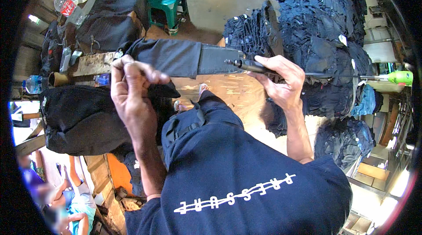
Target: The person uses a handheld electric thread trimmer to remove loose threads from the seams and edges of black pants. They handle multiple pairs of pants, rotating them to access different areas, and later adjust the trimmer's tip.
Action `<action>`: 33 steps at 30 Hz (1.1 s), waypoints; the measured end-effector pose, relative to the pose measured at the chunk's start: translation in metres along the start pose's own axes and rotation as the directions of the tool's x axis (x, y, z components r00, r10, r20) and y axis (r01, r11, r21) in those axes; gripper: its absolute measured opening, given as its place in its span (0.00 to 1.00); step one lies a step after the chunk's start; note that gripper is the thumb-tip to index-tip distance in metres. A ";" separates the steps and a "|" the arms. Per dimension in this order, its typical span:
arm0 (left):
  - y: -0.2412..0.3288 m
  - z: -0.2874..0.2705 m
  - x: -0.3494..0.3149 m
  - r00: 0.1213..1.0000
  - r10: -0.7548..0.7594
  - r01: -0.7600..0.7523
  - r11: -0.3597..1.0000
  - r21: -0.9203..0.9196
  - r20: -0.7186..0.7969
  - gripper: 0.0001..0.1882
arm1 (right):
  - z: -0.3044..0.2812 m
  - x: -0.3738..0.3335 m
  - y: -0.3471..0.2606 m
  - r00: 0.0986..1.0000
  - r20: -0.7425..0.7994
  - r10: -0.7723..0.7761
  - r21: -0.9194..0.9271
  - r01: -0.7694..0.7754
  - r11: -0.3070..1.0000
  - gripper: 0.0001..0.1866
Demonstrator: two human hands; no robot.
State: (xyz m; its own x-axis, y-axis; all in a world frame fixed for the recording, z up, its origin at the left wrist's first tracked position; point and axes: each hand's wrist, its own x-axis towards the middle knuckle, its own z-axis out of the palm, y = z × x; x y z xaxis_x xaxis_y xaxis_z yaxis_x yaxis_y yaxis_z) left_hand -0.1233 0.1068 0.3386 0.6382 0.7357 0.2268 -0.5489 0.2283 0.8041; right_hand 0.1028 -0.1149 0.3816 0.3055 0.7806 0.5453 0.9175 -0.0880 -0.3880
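A narrow board reaches across in front of me, its right part bare and dark. Black cloth, like a trouser leg, is drawn over its left part. My left hand is raised near the cloth's left end, fingers half curled and apart, with nothing visible in them. My right hand is closed round a slim black handpiece with a metal tip pointing left, just beyond the board's right end. A thin dark shaft or cable runs from that hand to a green tool body at far right.
Big heaps of dark garments stand at the right. A green plastic stool is beyond the board. Black cloth bundles lie at left, near plastic bottles. Other people sit at lower left.
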 end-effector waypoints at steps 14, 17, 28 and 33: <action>0.006 0.065 0.028 0.938 0.032 -0.275 0.678 0.682 0.346 0.10 | -0.041 0.027 -0.005 0.970 0.038 -0.240 -0.176 0.242 0.954 0.30; 0.007 0.069 0.024 0.963 0.026 -0.204 0.727 0.656 0.270 0.06 | -0.038 0.030 -0.004 0.967 0.058 -0.250 -0.193 0.257 0.947 0.30; 0.021 0.059 0.025 0.949 -0.009 -0.273 0.480 0.834 0.316 0.06 | -0.025 0.037 -0.004 0.948 0.175 -0.265 -0.231 0.301 0.925 0.29; 0.012 0.042 0.024 0.934 -0.177 -0.162 0.566 0.808 0.311 0.06 | -0.026 0.039 -0.004 0.922 0.250 -0.295 -0.233 0.353 0.906 0.29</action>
State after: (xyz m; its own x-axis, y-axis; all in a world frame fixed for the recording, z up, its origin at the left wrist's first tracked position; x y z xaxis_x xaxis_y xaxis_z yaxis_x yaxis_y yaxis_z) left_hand -0.0918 0.0999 0.3766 0.8613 0.4477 0.2402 0.0220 -0.5053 0.8627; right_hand 0.1178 -0.1003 0.4235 -0.0526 0.9007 0.4312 0.9986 0.0516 0.0140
